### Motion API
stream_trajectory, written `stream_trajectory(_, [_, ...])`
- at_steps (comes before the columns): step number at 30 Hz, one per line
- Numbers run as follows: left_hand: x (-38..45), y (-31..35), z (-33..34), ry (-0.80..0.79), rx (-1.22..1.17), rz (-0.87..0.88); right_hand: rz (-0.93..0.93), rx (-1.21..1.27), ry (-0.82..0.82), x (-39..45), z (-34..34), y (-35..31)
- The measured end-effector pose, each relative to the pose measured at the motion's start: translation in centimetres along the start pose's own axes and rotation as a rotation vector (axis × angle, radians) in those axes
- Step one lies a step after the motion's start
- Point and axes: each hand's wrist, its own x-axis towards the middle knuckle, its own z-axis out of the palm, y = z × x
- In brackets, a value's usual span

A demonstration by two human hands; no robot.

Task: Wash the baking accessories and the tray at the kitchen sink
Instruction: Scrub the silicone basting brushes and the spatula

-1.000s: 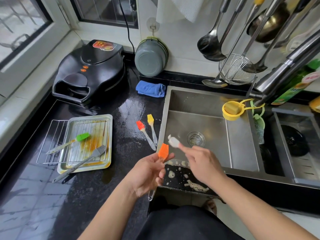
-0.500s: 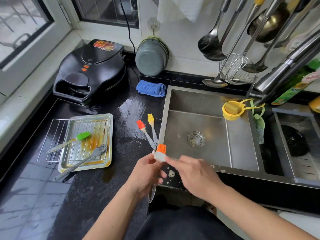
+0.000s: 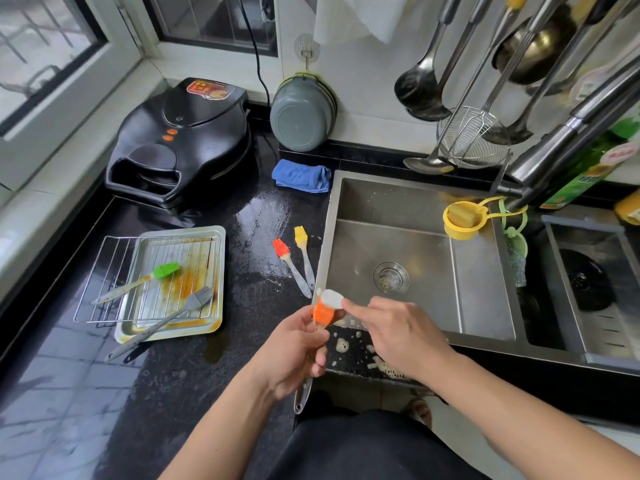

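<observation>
Presently the left hand [image 3: 294, 355] grips the clear handle of an orange brush [image 3: 323, 314], fingers curled round it, with the bristle head held at the front left corner of the sink [image 3: 485, 306] and the handle end showing below the palm. The right hand [image 3: 398, 336] pinches a small white pad [image 3: 331, 298] between its fingertips and holds it against the top of the orange bristles. Foam spots [image 3: 343, 345] lie on the dark table edge just below both hands. On the wet black table [image 3: 214, 375] just left of the sink lie a red brush [image 3: 281, 248] and a yellow brush [image 3: 300, 234], side by side with bristles pointing away from the person. Further left sits the metal tray [image 3: 211, 328], stained orange-brown, with a wire rack [image 3: 114, 268] resting in it and overhanging its left side. A green brush [image 3: 166, 270] lies on the rack, and a grey brush [image 3: 201, 296] lies across the tray's front right corner, its handle reaching onto the table. Behind these stand a black electric griddle [image 3: 183, 143], a folded blue cloth [image 3: 300, 176] and a grey bowl [image 3: 302, 114] hung on the wall. A yellow holder [image 3: 462, 220] with a sponge hangs over the sink by the tap [image 3: 561, 140].
</observation>
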Motion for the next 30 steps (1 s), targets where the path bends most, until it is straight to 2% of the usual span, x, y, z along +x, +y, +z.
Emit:
stream_trajectory(2, [0.3,0.0,0.1,0.005,0.004,-0.003,0.013,0.036,0.038,-0.2,-0.1,-0.4])
stream_trajectory(5, [0.6,0.4,0.1,0.018,0.001,-0.026,-0.080,0.077,-0.005,-0.9,0.5,-2.4])
stream_trajectory(9, [0.7,0.4,-0.4,-0.032,-0.049,-0.027,0.134,0.063,0.061,1.2,0.3,-0.7])
stream_trajectory(11, [0.7,0.5,-0.8,-0.026,-0.081,-0.049,0.111,0.084,0.067,1.0,0.0,-1.1])
stream_trajectory(14, [0.8,0.3,-1.0,-0.008,-0.099,-0.069,-0.013,0.089,-0.034,-0.6,0.4,-2.7])
stream_trajectory(19, [1.0,-0.2,-0.7,0.021,-0.079,-0.085,0.119,0.035,0.033,1.4,0.8,-1.5])
stream_trajectory(21, [1.2,-0.1,-0.9,0.043,-0.132,-0.082,0.083,0.076,0.045,0.4,0.6,-2.4])
stream_trajectory(23, [1.0,0.2,-0.9,0.042,-0.175,-0.066,0.021,0.093,-0.017,-0.9,0.8,-3.5])
stream_trajectory(27, [0.7,0.0,-0.7,0.002,-0.164,-0.068,0.157,0.065,0.015,1.1,1.3,-1.6])
stream_trajectory(30, [0.9,0.1,-1.1,0.036,-0.126,-0.065,0.144,0.113,0.034,1.2,1.0,-2.1])
